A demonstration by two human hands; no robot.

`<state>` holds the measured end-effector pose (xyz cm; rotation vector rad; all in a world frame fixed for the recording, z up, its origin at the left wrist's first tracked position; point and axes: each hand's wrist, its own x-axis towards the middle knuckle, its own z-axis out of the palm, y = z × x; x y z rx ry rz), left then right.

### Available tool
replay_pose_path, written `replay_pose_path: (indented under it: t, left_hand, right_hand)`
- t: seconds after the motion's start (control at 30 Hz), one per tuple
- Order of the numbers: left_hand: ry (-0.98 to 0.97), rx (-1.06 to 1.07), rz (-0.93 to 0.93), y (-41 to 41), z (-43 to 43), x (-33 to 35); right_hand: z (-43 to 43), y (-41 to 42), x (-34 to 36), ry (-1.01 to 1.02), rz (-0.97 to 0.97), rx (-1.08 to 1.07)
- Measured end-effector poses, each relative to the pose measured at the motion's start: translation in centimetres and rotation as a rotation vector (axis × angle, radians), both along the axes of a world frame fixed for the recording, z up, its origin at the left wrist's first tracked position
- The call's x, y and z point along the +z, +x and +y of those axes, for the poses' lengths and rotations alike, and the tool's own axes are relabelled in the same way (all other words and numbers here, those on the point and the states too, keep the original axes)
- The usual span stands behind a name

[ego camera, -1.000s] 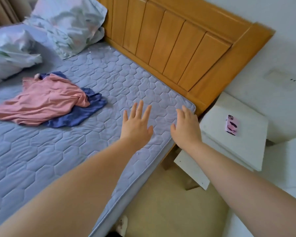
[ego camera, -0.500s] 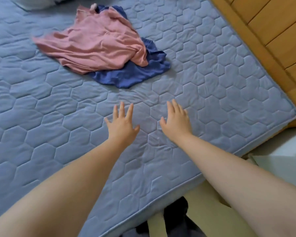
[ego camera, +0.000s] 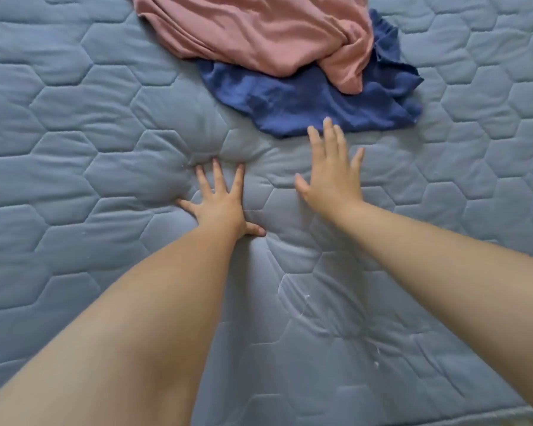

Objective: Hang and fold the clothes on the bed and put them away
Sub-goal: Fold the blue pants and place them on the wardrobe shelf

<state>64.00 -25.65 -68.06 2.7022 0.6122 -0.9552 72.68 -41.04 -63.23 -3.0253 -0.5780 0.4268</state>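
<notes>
**Reaching for the first garment**

We judged ourselves at the very start: neither garment was in hand yet. Our left hand (ego camera: 220,204) lay flat on the quilted mattress (ego camera: 90,149), fingers spread and straight, holding nothing. The cover was dented around it as if it bore our weight. Our right hand (ego camera: 331,170) was open and empty too, its straight fingers pointing at the near edge of the blue garment (ego camera: 305,99); whether they touched the cloth we could not tell. Beyond those fingertips the pink garment (ego camera: 259,35) lay crumpled on top of the blue one, covering its far part. The next move, we thought, called for closing the fingers on one piece and lifting it free. The overlap stood in the way: pulling the blue would likely drag the pink along.
</notes>
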Motion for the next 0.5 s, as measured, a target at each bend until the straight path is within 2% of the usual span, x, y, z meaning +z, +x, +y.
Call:
replay_pose_path:
  t: [0.13,0.2,0.37,0.5]
  left_hand:
    - [0.006,-0.01,0.011,0.3,0.1,-0.3]
    - [0.014,-0.013,0.012,0.2,0.1,-0.5]
    - [0.014,-0.013,0.01,0.3,0.3,-0.5]
    - [0.014,-0.015,-0.017,0.2,0.2,-0.4]
  right_hand:
    - [1.5,6.8,-2.0,-0.061,-0.031,0.054]
    - [2.2,8.5,-3.2,-0.014,-0.012,0.011]
    - [2.5,8.1,-4.3,0.081,-0.163,-0.012]
    - [1.6,6.0,-3.3,0.104,-0.155,0.016]
